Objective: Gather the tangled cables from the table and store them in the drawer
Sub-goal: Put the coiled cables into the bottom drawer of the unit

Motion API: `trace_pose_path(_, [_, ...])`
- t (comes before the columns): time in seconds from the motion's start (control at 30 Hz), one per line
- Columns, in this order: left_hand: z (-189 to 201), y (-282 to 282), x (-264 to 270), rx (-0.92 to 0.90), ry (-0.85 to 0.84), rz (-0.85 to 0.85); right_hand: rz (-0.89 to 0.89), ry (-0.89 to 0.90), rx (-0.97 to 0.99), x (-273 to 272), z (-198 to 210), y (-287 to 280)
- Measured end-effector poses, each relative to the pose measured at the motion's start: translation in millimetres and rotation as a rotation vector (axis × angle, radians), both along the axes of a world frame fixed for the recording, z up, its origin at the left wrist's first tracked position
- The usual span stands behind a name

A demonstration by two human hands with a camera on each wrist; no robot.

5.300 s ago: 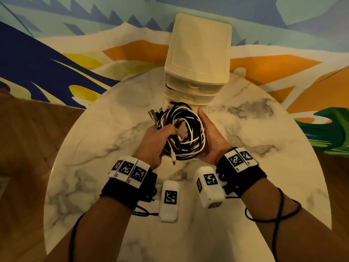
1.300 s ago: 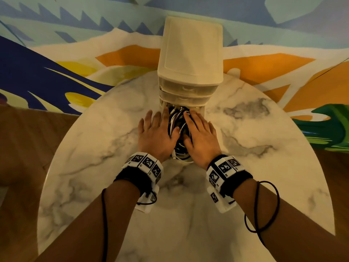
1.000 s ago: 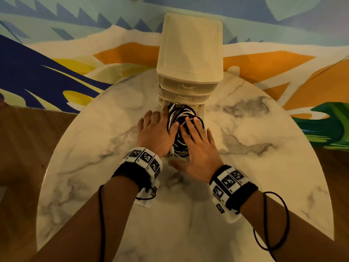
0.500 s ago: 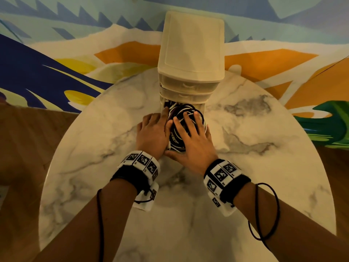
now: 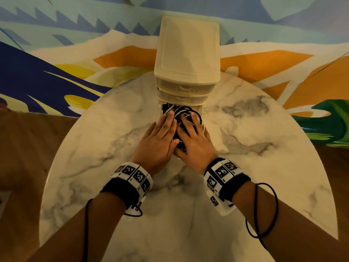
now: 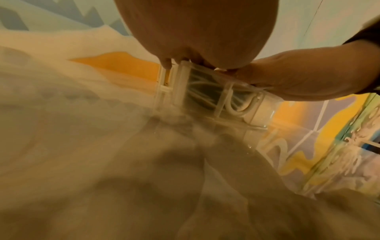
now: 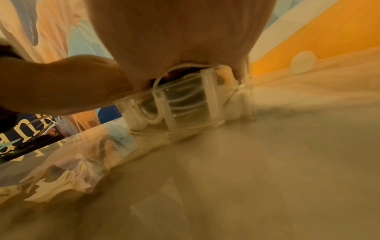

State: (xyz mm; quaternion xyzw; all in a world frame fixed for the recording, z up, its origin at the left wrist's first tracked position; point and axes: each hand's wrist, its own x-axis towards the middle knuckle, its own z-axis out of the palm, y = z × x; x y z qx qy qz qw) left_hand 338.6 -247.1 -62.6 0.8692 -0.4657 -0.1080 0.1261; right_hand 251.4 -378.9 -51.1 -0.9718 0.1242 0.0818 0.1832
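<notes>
Hand position first: both hands lie flat, fingers extended and close together, pressing down on the cable bundle. Left hand (image 5: 157, 140) covers the 9 o'clock side of the bundle; right hand (image 5: 194, 142) covers the 3 o'clock side, and the two touch at the thumbs. Neither hand is curled round anything.

Largest item: the round marble desk (image 5: 113, 167), with a painted mural beyond it at 12 o'clock. At the desk's 12 o'clock edge stands a cream drawer unit (image 5: 188, 53); its two upper drawers appear closed. The bottom drawer (image 7: 185, 104), clear-walled, is pulled out toward 6 o'clock.

Cables (image 5: 184, 112), black and white, sit inside the open drawer, with loops rising above its rim between the fingertips.

Progress, as a judgement: gathering is complete, since no cable shows on the bare desk surface. Storage is nearly complete. Remaining steps are to compress the loops below the rim and to slide the drawer shut. Loops that spring back up could block closing.

View differences: the head view shows hand layout and the whole unit but hides the drawer walls. The wrist views show, through the clear drawer front, white cable coils (image 6: 236, 107) resting inside; finger positions are hidden there by the palms.
</notes>
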Motion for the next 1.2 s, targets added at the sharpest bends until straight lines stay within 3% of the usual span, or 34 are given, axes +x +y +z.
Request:
trace_pose_path(0.2, [1,-3,9,-0.009,0.027,-0.018,0.030,-0.007,0.037,6,2,-10])
trace_pose_path(0.4, [16,-18,11,-0.060,-0.013,0.072,0.007,-0.011,0.069,8,7,-9])
trace_pose_path(0.77, [23,-34,15,0.119,-0.060,0.105,0.002,-0.038,0.073,7,-5,-8])
trace_pose_path(1.03, [23,-22,7,0.026,-0.093,0.041,0.008,-0.044,0.093,10,-9,-14])
trace_pose_path(1.2, [23,-26,14,0.069,-0.015,0.013,-0.016,-0.043,0.013,7,0,-7])
